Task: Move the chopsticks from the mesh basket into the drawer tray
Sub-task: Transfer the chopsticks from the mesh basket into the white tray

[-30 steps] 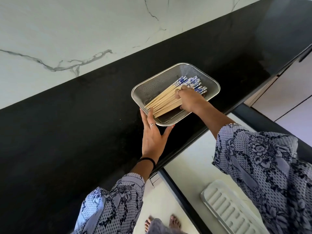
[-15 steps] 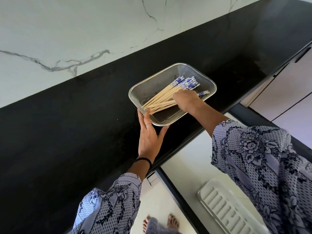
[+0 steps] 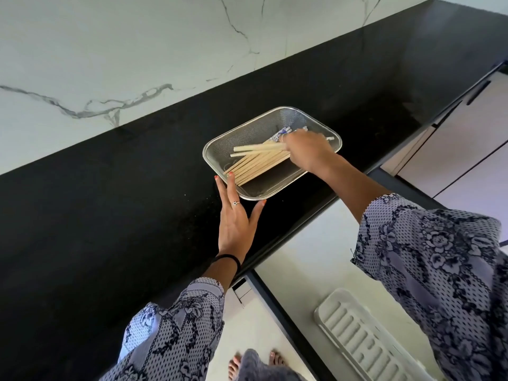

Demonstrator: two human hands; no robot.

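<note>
Your right hand (image 3: 305, 149) is closing over the chopsticks (image 3: 258, 163), lying lower-left to upper-right in the mesh basket (image 3: 220, 149); your left hand (image 3: 236, 218), open, is bracing its rim.

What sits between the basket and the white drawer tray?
Head view: the right forearm crosses over the black counter edge and bare pale surface between basket and tray.

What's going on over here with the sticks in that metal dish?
A person is gathering chopsticks from a mesh basket on a black counter. The right hand reaches into the basket and closes on a few chopsticks, lifting them off the pile. The left hand lies flat against the basket's near corner, steadying it. Below, a drawer stands open with a white tray in it; no chopsticks show in the visible part.
</note>
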